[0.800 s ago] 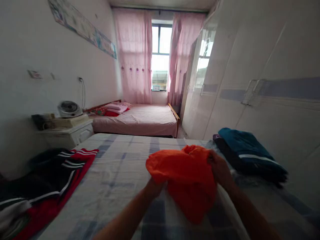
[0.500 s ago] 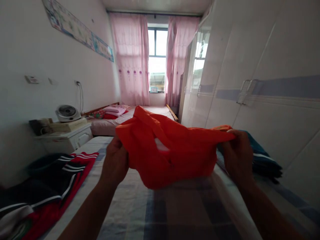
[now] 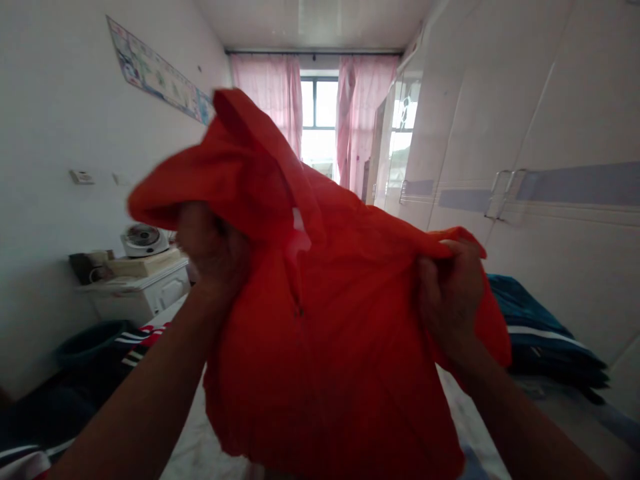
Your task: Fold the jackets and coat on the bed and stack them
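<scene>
An orange-red zip-front jacket [image 3: 320, 333] hangs spread out in the air in front of me, its collar raised at the upper left. The zip runs down its middle, open a little below the collar. My left hand [image 3: 213, 243] is closed around the fabric at the left shoulder, with some fingers hidden by the cloth. On the other side my right hand [image 3: 453, 287] pinches the right shoulder, thumb and fingers pressed together. The lower part drapes down over the bed [image 3: 187, 433] and hides most of it.
Dark folded clothes with a white stripe [image 3: 545, 327] lie at the right, below the white wardrobe [image 3: 465, 133]. At the left are dark and red striped clothes [image 3: 135, 347], a green basin [image 3: 90, 340], and a white cabinet [image 3: 150, 290] carrying a fan [image 3: 145, 240].
Both hands have lifted the jacket, the left one most. The bunched cloth has dropped open, so the front now hangs at full width. My view has tilted upward slightly.
</scene>
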The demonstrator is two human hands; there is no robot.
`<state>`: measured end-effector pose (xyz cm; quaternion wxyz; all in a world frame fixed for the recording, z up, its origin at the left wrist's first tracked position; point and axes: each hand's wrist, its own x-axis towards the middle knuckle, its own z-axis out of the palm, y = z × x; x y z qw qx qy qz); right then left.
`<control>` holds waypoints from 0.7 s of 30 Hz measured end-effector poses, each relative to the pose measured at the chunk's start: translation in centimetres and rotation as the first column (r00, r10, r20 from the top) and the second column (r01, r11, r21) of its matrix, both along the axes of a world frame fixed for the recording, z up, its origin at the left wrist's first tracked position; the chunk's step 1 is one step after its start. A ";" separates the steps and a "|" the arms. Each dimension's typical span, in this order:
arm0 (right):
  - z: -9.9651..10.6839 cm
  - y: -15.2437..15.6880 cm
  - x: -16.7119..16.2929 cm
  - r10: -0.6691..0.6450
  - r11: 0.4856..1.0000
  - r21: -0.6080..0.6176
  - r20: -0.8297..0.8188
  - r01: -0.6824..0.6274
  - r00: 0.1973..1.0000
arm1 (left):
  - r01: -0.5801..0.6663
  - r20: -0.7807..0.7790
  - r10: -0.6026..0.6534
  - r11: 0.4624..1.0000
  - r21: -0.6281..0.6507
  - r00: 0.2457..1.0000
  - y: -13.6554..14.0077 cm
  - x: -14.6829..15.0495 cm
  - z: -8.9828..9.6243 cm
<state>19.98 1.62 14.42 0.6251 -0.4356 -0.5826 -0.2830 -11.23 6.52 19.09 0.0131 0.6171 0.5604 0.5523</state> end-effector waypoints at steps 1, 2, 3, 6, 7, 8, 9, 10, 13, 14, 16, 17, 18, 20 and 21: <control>-0.4 2.0 0.2 -0.024 0.997 -0.069 0.003 0.024 1.000 | -0.039 -0.070 0.041 0.999 0.038 0.997 1.9 0.8 0.2; -1.1 4.0 0.5 -0.054 0.982 -0.182 0.013 0.055 0.998 | -0.054 -0.140 0.063 0.997 0.063 0.988 3.7 1.7 -0.1; -2.2 5.7 0.7 -0.081 0.944 -0.317 0.032 0.087 0.996 | -0.047 -0.206 0.059 0.997 0.061 0.977 5.4 2.4 -0.9; -7.3 8.7 1.6 -0.078 0.725 -0.677 0.101 0.126 0.992 | 0.053 -0.299 -0.085 0.992 -0.113 0.950 8.5 3.2 -6.6; -9.5 8.8 2.0 -0.051 0.659 -0.743 0.108 0.115 0.993 | 0.074 -0.306 -0.131 0.979 -0.190 0.943 8.7 3.0 -9.2; -11.8 8.5 2.4 -0.024 0.608 -0.788 0.106 0.099 0.994 | 0.099 -0.304 -0.183 0.957 -0.271 0.935 8.3 2.6 -11.9; -14.0 7.8 2.8 -0.001 0.555 -0.828 0.098 0.082 0.995 | 0.127 -0.293 -0.235 0.930 -0.346 0.927 7.5 2.0 -14.6; -16.1 6.8 3.3 0.025 0.500 -0.864 0.086 0.063 0.996 | 0.153 -0.275 -0.280 0.901 -0.406 0.920 6.4 1.3 -16.9; -20.2 3.2 5.1 0.077 0.372 -0.928 0.051 0.019 0.996 | 0.200 -0.204 -0.339 0.843 -0.500 0.918 1.7 -0.7 -21.7; -20.9 2.0 5.6 0.078 0.341 -0.940 0.021 -0.007 0.997 | 0.199 -0.176 -0.331 0.832 -0.517 0.927 0.1 -1.4 -22.5; -21.2 0.1 6.8 0.029 0.258 -0.961 -0.091 -0.095 0.995 | 0.179 -0.094 -0.274 0.816 -0.549 0.957 -2.7 -2.7 -23.2; -21.1 -0.7 7.3 -0.019 0.206 -0.966 -0.163 -0.155 0.987 | 0.159 -0.049 -0.224 0.811 -0.563 0.973 -3.8 -3.3 -23.4; -21.0 -1.3 7.8 -0.070 0.151 -0.964 -0.233 -0.221 0.970 | 0.132 -0.001 -0.163 0.805 -0.578 0.987 -4.7 -3.8 -23.6; -20.8 -2.1 8.8 -0.147 0.061 -0.940 -0.341 -0.335 0.929 | 0.108 0.121 -0.040 0.767 -0.633 0.992 -5.8 -4.5 -24.0; -20.9 -2.3 9.1 -0.158 0.035 -0.925 -0.380 -0.379 0.912 | 0.137 0.203 0.003 0.730 -0.669 0.979 -6.1 -4.6 -24.3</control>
